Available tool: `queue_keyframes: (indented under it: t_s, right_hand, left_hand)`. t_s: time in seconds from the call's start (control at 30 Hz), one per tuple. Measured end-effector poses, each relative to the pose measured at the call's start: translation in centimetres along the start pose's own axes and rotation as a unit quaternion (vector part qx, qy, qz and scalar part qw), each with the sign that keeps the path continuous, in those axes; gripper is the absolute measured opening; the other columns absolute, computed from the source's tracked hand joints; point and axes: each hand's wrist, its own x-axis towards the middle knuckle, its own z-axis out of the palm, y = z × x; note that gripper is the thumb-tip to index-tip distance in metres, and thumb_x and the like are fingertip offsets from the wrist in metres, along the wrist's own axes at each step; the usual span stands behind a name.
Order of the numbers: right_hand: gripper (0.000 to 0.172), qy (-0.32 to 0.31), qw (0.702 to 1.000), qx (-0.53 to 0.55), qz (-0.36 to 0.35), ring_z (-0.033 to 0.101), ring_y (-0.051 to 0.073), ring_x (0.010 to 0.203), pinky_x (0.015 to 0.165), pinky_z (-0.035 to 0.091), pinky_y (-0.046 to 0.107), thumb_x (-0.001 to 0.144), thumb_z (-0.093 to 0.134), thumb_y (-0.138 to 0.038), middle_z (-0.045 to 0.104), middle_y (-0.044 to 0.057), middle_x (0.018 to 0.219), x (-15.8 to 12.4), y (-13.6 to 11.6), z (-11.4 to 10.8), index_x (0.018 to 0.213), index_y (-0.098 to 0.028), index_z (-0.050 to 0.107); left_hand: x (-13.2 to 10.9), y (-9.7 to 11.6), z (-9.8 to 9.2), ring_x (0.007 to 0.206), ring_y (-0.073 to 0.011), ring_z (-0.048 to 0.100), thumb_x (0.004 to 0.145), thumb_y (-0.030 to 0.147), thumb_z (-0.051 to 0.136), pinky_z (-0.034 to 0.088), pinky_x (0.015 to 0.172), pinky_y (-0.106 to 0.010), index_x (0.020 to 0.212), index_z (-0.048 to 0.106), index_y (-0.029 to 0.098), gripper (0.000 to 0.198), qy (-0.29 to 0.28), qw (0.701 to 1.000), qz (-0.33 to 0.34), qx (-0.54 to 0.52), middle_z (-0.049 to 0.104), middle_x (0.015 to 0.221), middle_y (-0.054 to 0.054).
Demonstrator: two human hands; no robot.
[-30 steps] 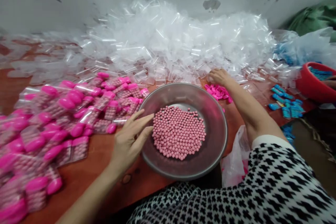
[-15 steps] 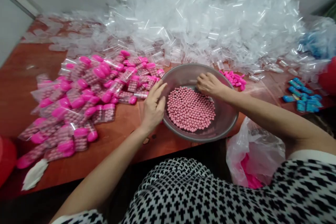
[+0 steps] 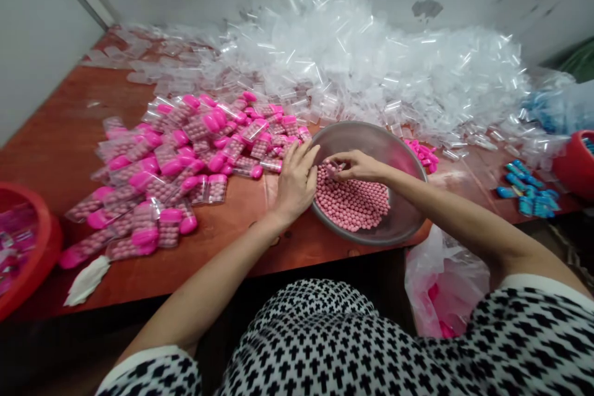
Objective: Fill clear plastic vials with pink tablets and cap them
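Note:
A grey bowl (image 3: 403, 198) of small pink balls (image 3: 359, 204) sits at the table's front edge, tipped a little to the left. My left hand (image 3: 297, 182) lies against the bowl's left rim, fingers stretched out, holding nothing. Inside the bowl, my right hand (image 3: 356, 166) is closed, with thumb and fingertips pinching what looks like a small clear plastic container (image 3: 331, 168) low among the balls. My fingers partly cover it. Left of the bowl is a heap of clear containers filled with pink balls and topped with pink caps (image 3: 171, 166).
Empty clear containers (image 3: 371, 55) are piled along the wall. Loose pink caps (image 3: 423, 154) lie right of the bowl, blue-capped containers (image 3: 529, 189) farther right. Red tubs (image 3: 53, 235) stand at both sides. A plastic bag (image 3: 450, 284) hangs below the table edge; white cloth (image 3: 88, 280) lies front left.
My right hand has moved from the bowl's far side leftward and down into the balls. The bowl now tips toward my left hand, and the balls have shifted left. The camera view has shifted too.

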Motion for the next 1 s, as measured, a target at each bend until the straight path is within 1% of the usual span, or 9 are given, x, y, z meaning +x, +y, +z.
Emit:
queue_keyframes:
  t_s: [0.1, 0.23, 0.43, 0.57, 0.7, 0.8, 0.9, 0.93, 1.0]
  right_hand:
    - [0.042, 0.049, 0.972, 0.229, 0.020, 0.065, 0.016, 0.091, 0.082, 0.053, 0.030, 0.071, 0.075, -0.023, 0.072, 0.002, 0.101, -2.6, -1.2, -0.4, 0.112, -0.019, 0.070]
    - [0.037, 0.112, 0.936, 0.333, 0.011, 0.067, 0.014, 0.085, 0.079, 0.056, 0.029, 0.069, 0.081, -0.022, 0.073, 0.002, 0.095, -5.3, -1.8, 0.1, 0.104, -0.018, 0.071]
    - [0.045, 0.166, 0.946, 0.274, -0.037, 0.068, 0.015, 0.086, 0.077, 0.057, 0.029, 0.072, 0.082, -0.026, 0.072, 0.002, 0.095, -7.7, -0.5, -0.6, 0.113, -0.020, 0.064]
    - [0.038, 0.174, 0.970, 0.140, -0.099, 0.068, 0.016, 0.093, 0.081, 0.055, 0.029, 0.079, 0.075, -0.029, 0.071, 0.004, 0.103, -8.8, -0.3, -0.9, 0.114, -0.021, 0.064]
    - [0.031, 0.235, 0.960, 0.112, -0.102, 0.068, 0.014, 0.084, 0.077, 0.055, 0.029, 0.081, 0.071, -0.031, 0.071, 0.003, 0.096, -10.5, 0.2, -1.0, 0.110, -0.020, 0.066]
    - [0.028, 0.382, 0.916, 0.117, -0.035, 0.066, 0.013, 0.074, 0.072, 0.056, 0.028, 0.082, 0.068, -0.034, 0.072, 0.002, 0.091, -12.8, 2.9, -3.0, 0.105, -0.018, 0.068]
    - [0.024, 0.501, 0.857, 0.059, 0.102, 0.065, 0.013, 0.065, 0.066, 0.055, 0.028, 0.083, 0.063, -0.031, 0.073, 0.004, 0.085, -15.8, 7.4, -6.3, 0.099, -0.015, 0.070]
    - [0.022, 0.499, 0.851, 0.005, 0.164, 0.065, 0.014, 0.065, 0.067, 0.055, 0.029, 0.083, 0.061, -0.027, 0.073, 0.004, 0.083, -16.7, 8.9, -7.2, 0.097, -0.014, 0.072]
    - [0.022, 0.430, 0.855, -0.114, 0.266, 0.068, 0.016, 0.073, 0.073, 0.053, 0.029, 0.083, 0.058, -0.021, 0.075, 0.006, 0.085, -18.0, 11.4, -8.2, 0.096, -0.013, 0.074]
  left_hand:
    - [0.9, 1.8, -0.5, 0.131, -0.0263, 0.053, 0.089, 0.017, 0.054, 0.039, 0.115, -0.045, 0.129, 0.062, 0.013, 0.041, -0.031, 0.999, 0.009, -0.033, 0.061, 0.138, -0.013]
    - [1.9, 3.7, 0.5, 0.107, -0.0255, 0.068, 0.085, 0.028, 0.062, 0.054, 0.097, -0.039, 0.125, 0.067, 0.016, 0.042, -0.135, 0.968, -0.091, -0.192, 0.072, 0.118, -0.011]
    - [2.7, 4.5, 2.7, 0.085, -0.0228, 0.071, 0.070, 0.042, 0.077, 0.058, 0.078, -0.034, 0.104, 0.076, 0.013, 0.045, -0.215, 0.868, -0.206, -0.399, 0.076, 0.099, -0.010]
    - [3.0, 5.0, 2.8, 0.081, -0.0210, 0.069, 0.060, 0.045, 0.085, 0.058, 0.078, -0.033, 0.094, 0.079, 0.015, 0.046, -0.234, 0.855, -0.225, -0.404, 0.077, 0.092, -0.008]
    - [2.8, 5.2, 2.5, 0.079, -0.0185, 0.069, 0.059, 0.042, 0.088, 0.060, 0.077, -0.032, 0.100, 0.078, 0.017, 0.049, -0.196, 0.852, -0.275, -0.399, 0.077, 0.094, -0.007]
    - [2.6, 4.9, 2.4, 0.077, -0.0172, 0.069, 0.059, 0.041, 0.089, 0.061, 0.075, -0.032, 0.101, 0.077, 0.018, 0.050, -0.185, 0.841, -0.315, -0.399, 0.076, 0.095, -0.006]
    - [2.5, 4.6, 2.3, 0.079, -0.0179, 0.070, 0.060, 0.040, 0.089, 0.062, 0.073, -0.030, 0.102, 0.076, 0.018, 0.049, -0.198, 0.835, -0.327, -0.395, 0.076, 0.096, -0.006]
    - [2.4, 4.6, 2.2, 0.079, -0.0182, 0.071, 0.061, 0.040, 0.088, 0.062, 0.072, -0.030, 0.103, 0.076, 0.018, 0.049, -0.201, 0.835, -0.329, -0.393, 0.076, 0.097, -0.006]
    - [2.5, 4.6, 2.2, 0.079, -0.0187, 0.072, 0.062, 0.039, 0.088, 0.063, 0.072, -0.030, 0.103, 0.075, 0.018, 0.048, -0.200, 0.835, -0.337, -0.387, 0.076, 0.096, -0.006]
